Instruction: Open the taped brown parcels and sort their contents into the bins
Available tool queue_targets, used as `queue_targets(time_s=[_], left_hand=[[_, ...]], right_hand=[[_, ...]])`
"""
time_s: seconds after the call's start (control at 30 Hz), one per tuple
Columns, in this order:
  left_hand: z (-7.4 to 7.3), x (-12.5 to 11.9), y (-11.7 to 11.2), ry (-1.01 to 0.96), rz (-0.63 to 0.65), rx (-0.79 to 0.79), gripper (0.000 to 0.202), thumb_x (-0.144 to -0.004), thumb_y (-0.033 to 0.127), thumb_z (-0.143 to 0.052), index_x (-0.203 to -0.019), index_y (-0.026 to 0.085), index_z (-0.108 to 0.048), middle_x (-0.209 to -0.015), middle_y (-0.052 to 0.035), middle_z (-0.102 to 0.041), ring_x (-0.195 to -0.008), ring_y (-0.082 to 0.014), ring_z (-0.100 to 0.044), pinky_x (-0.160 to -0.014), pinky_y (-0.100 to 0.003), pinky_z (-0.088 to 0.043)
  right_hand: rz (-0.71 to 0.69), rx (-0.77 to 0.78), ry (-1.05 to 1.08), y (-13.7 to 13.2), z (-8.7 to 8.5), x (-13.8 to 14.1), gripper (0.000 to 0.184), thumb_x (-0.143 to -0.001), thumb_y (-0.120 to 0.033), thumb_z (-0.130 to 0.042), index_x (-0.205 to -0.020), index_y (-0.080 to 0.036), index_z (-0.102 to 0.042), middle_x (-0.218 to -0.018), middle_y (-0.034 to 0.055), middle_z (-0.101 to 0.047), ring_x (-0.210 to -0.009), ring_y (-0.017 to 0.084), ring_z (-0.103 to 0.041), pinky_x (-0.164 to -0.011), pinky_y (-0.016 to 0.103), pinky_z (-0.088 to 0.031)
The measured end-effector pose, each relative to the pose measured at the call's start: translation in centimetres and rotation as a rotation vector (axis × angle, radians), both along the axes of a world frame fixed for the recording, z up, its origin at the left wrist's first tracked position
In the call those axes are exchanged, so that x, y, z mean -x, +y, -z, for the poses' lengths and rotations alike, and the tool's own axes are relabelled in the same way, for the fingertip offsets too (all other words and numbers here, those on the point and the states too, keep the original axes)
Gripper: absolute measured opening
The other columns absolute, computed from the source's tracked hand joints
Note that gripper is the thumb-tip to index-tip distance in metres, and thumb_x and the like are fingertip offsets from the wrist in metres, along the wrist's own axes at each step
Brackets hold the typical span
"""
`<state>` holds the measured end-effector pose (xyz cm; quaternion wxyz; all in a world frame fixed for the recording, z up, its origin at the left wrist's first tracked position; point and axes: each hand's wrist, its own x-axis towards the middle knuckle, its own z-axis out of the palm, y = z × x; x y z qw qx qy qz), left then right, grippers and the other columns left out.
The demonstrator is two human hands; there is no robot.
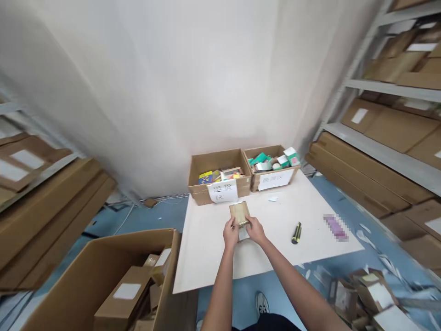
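Note:
Over the white table (213, 248) I hold a small brown cardboard box (239, 211) with both hands. My left hand (230, 233) grips its near left edge, and my right hand (255, 230) grips its near right edge. A pale patch, perhaps a label or flap, shows at the near end between my hands; I cannot tell which. To the right of my right hand a black and yellow box cutter (296, 233) lies on the tabletop. What is inside the small box, if anything, is hidden.
Two open cartons with paper signs stand at the table's back: the left carton (200, 195) and the right carton (255, 183), both holding small goods. A large carton (103, 248) of boxes is at left. Shelves (379, 140) flank the table. Discarded boxes (365, 294) lie at lower right.

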<state>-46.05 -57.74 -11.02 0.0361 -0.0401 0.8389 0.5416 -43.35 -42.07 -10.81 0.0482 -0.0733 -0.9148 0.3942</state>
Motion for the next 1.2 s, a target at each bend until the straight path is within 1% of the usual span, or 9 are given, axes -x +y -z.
queue_targets(time_s=[0.13, 0.23, 0.37, 0.53, 0.63, 0.73, 0.87, 1.0, 1.2], left_hand=[[3.7, -1.5, 4.6, -0.210, 0.055, 0.107, 0.067, -0.093, 0.039, -0.062, -0.156, 0.023, -0.046, -0.136, -0.0119, -0.071, -0.109, -0.0232, -0.074, -0.098, -0.035, -0.056], [4.9, -1.6, 5.3, -0.245, 0.100, 0.077, 0.065, -0.093, 0.044, -0.061, -0.153, 0.021, -0.050, -0.133, -0.0129, -0.072, -0.111, -0.0243, -0.074, -0.097, -0.035, -0.056], [4.5, -0.5, 5.0, -0.245, 0.246, -0.081, 0.054, -0.093, 0.039, -0.057, -0.143, 0.019, -0.058, -0.133, -0.0120, -0.072, -0.119, -0.0249, -0.070, -0.105, -0.040, -0.053], [3.4, -0.4, 3.8, -0.118, 0.223, -0.177, 0.070, -0.084, 0.026, -0.066, -0.151, 0.025, -0.047, -0.154, -0.0120, -0.057, -0.140, -0.0251, -0.056, -0.109, -0.039, -0.051], [3.7, -1.1, 2.4, -0.117, 0.170, -0.162, 0.078, -0.078, 0.017, -0.069, -0.151, 0.030, -0.044, -0.160, -0.0120, -0.050, -0.148, -0.0276, -0.047, -0.112, -0.044, -0.048], [4.4, -1.0, 0.6, -0.210, 0.111, -0.072, 0.078, -0.077, 0.012, -0.068, -0.149, 0.029, -0.046, -0.159, -0.0127, -0.051, -0.146, -0.0289, -0.050, -0.112, -0.044, -0.048], [4.6, 2.0, -1.0, -0.174, 0.178, 0.004, 0.078, -0.079, 0.016, -0.068, -0.152, 0.029, -0.046, -0.163, -0.0102, -0.047, -0.147, -0.0274, -0.049, -0.115, -0.043, -0.046], [3.5, 7.7, -0.9, -0.109, 0.362, 0.134, 0.084, -0.069, 0.019, -0.081, -0.147, 0.025, -0.054, -0.164, -0.0115, -0.045, -0.155, -0.0309, -0.036, -0.126, -0.046, -0.032], [3.1, 13.7, 1.7, -0.164, 0.707, 0.441, 0.115, -0.048, 0.028, -0.095, -0.152, 0.022, -0.046, -0.171, -0.0162, -0.030, -0.156, -0.0391, -0.031, -0.125, -0.045, -0.030]], right_hand=[[0.114, 0.088, -0.186, 5.4, 3.6, -2.7, 0.065, -0.087, -0.023, -0.060, -0.151, -0.022, -0.052, -0.102, 0.0071, -0.074, -0.088, 0.024, -0.075, -0.085, 0.036, -0.058], [0.135, 0.199, -0.233, 7.2, 4.9, -3.1, 0.055, -0.091, -0.027, -0.056, -0.146, -0.022, -0.056, -0.096, 0.0055, -0.076, -0.087, 0.023, -0.075, -0.084, 0.035, -0.058], [0.139, 0.341, -0.246, 6.9, 5.1, -1.7, 0.040, -0.088, -0.025, -0.056, -0.127, -0.021, -0.063, -0.108, 0.0081, -0.077, -0.094, 0.023, -0.075, -0.086, 0.036, -0.058], [0.139, 0.549, -0.070, 6.4, 4.7, -0.4, 0.041, -0.077, -0.023, -0.061, -0.118, -0.022, -0.060, -0.129, 0.0117, -0.071, -0.117, 0.024, -0.069, -0.095, 0.040, -0.055], [0.161, 0.508, -0.066, 6.8, 4.9, -1.1, 0.049, -0.070, -0.021, -0.063, -0.119, -0.023, -0.059, -0.130, 0.0105, -0.070, -0.127, 0.026, -0.064, -0.102, 0.045, -0.052], [0.205, 0.405, -0.145, 6.9, 5.0, -2.0, 0.071, -0.069, -0.016, -0.059, -0.139, -0.024, -0.054, -0.142, 0.0128, -0.064, -0.136, 0.027, -0.060, -0.103, 0.046, -0.052], [0.216, 0.307, -0.112, 6.4, 3.5, -1.9, 0.083, -0.074, -0.014, -0.057, -0.155, -0.028, -0.044, -0.156, 0.0122, -0.054, -0.144, 0.027, -0.052, -0.108, 0.050, -0.051], [0.148, 0.159, -0.038, 6.8, -0.1, -0.5, 0.080, -0.083, -0.016, -0.057, -0.160, -0.030, -0.041, -0.164, 0.0083, -0.045, -0.152, 0.024, -0.041, -0.120, 0.050, -0.040], [0.151, 0.002, -0.017, 12.6, -3.7, 0.0, 0.074, -0.091, -0.019, -0.054, -0.162, -0.028, -0.038, -0.172, 0.0057, -0.028, -0.158, 0.022, -0.028, -0.126, 0.046, -0.033]])
